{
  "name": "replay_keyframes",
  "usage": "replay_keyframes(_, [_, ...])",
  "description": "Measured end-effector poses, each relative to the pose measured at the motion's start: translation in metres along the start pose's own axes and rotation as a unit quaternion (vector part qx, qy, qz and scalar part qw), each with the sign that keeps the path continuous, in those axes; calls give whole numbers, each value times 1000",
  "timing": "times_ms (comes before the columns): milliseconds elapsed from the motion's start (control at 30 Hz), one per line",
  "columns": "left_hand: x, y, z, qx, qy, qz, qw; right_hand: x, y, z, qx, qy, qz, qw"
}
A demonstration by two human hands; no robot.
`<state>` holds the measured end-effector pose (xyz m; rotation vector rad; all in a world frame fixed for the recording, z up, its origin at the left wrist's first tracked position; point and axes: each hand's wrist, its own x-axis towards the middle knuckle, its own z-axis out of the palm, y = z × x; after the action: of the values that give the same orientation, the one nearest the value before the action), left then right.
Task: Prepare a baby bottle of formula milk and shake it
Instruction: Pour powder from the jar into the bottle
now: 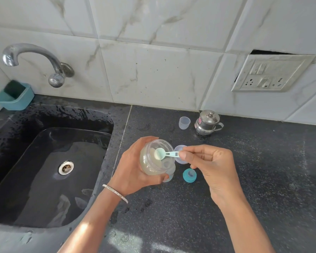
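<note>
Spill risk: jar (158,158) sits tilted in the left hand (133,167), fingers curled round it, so powder could slide out or drop off the scoop (165,154) onto the bench (254,179). Right hand (210,161) pinches the scoop handle, with the bowl inside the jar mouth. Jar likely holds pale formula powder. Bottle (169,177) is mostly hidden just under the left hand; contents unclear. Lidded pot (207,123) is well beyond the right hand.

The jar (153,162) hides most of a pale object (169,178) below it; the sticker (199,121) on the steel pot (208,124) is unreadable
</note>
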<state>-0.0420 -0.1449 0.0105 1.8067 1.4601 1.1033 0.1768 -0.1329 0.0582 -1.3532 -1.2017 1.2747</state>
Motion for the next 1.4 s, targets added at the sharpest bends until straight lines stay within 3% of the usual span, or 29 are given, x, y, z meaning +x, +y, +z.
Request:
replay_keyframes(167, [4, -1, 1, 10, -3, -3, 1000, 0, -1, -1, -6, 12, -17, 1000])
replay_keyframes(300, [7, 1, 1, 48, -14, 10, 999, 1, 0, 11, -164, 31, -94, 981])
replay_keyframes(433, [10, 1, -2, 112, -27, 27, 993, 0, 1, 27, -290, 37, -179, 939])
replay_keyframes(533, [11, 1, -4, 121, -25, 38, 992, -1, 0, 35, -343, 19, -201, 917])
replay_keyframes(633, [12, 0, -4, 121, -24, 39, 992, -1, -1, 39, -352, -8, -188, 917])
replay_keyframes(900, [10, -4, -5, 100, -20, 27, 994, 2, 1, 33, -225, 1, -134, 965])
replay_keyframes(1067, [9, -8, -4, 64, -3, 18, 998, 9, 2, 14, -75, 6, -34, 997])
replay_keyframes(1233, [9, -15, -2, 15, 4, -10, 1000, 12, 2, -4, 31, 10, 37, 999])
replay_keyframes(1400, [5, -21, -2, -20, 13, -37, 999, 12, 5, -18, 61, 31, 64, 996])
